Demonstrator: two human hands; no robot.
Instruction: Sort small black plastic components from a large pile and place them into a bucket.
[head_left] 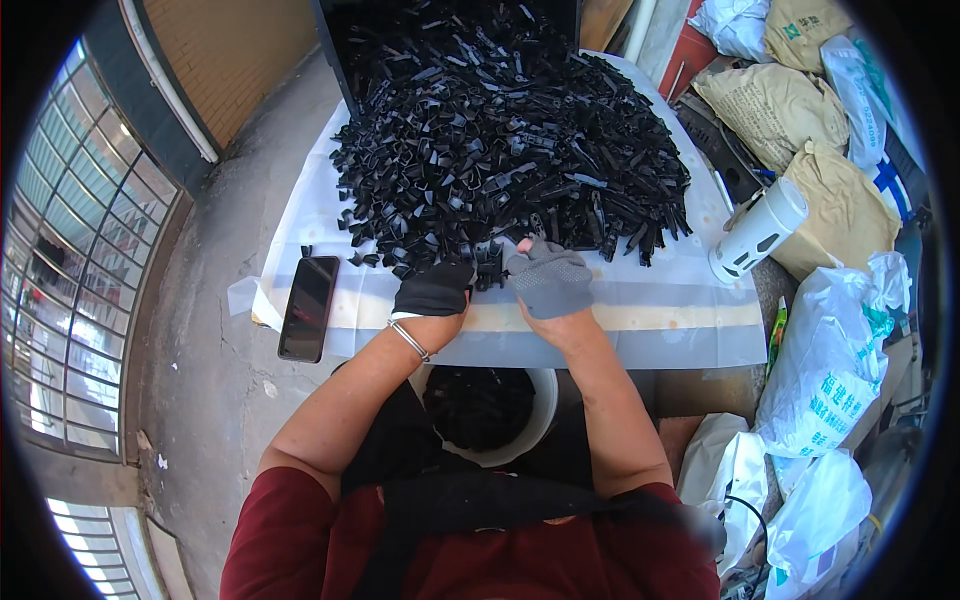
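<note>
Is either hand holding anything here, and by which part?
Cannot be told: the left hand and right hand meet the pile of black pieces, but any grip is unclear.

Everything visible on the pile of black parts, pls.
The pile of black parts is a loose, broad heap of small, slightly glossy, plastic-looking pieces, jumbled, some short and angled, others long and narrow. It spreads over a white sheet, its back running between the walls of a dark bin. The left hand and right hand, both gloved, are at its front edge.

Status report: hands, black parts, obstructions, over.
Left hand, right hand at near edge of black parts. Parts heaped on white sheet. Phone lies left, not blocking.
</note>
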